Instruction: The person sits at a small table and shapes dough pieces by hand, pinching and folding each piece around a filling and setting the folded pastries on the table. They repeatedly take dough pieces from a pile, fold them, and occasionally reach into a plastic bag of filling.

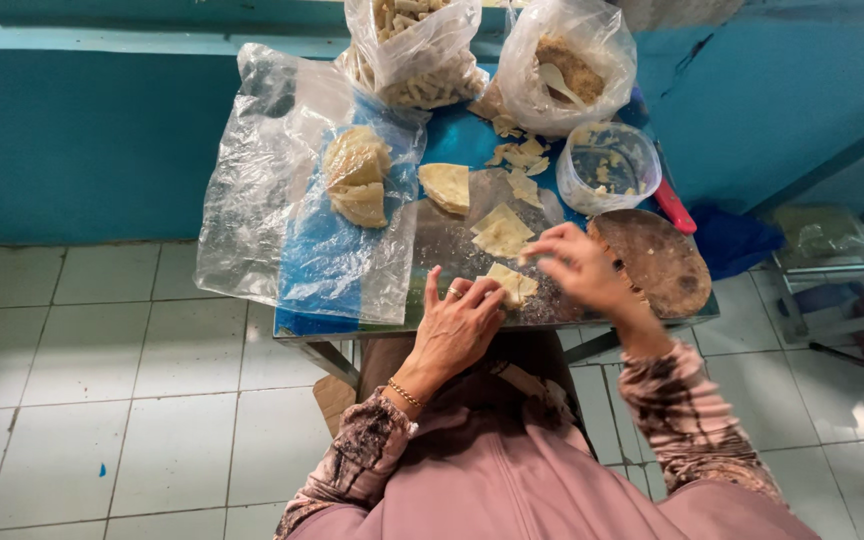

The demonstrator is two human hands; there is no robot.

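Pastry wrapper (512, 284) — a pale yellow, thin, folded sheet, lying near the front edge of the small table (297, 325), on a clear plastic sheet dusted with crumbs.

Head view. The left hand (460, 325) is laid palm down on the table, fingers spread and pressed against the wrapper's near-left edge; a ring is worn on one finger and a thin bracelet at the wrist. The right hand (580, 265) is raised just above the wrapper's far side, fingers drawn together in a pinch; whether anything is held between them cannot be told.

Listed around: a second flat wrapper (502, 233) just beyond; a stack of folded wrappers (357, 175) inside an open plastic bag; a round wooden board (657, 262) at the right; a clear tub (608, 165); two bags at the back — one of pale sticks (414, 55), one of brown filling (564, 62).
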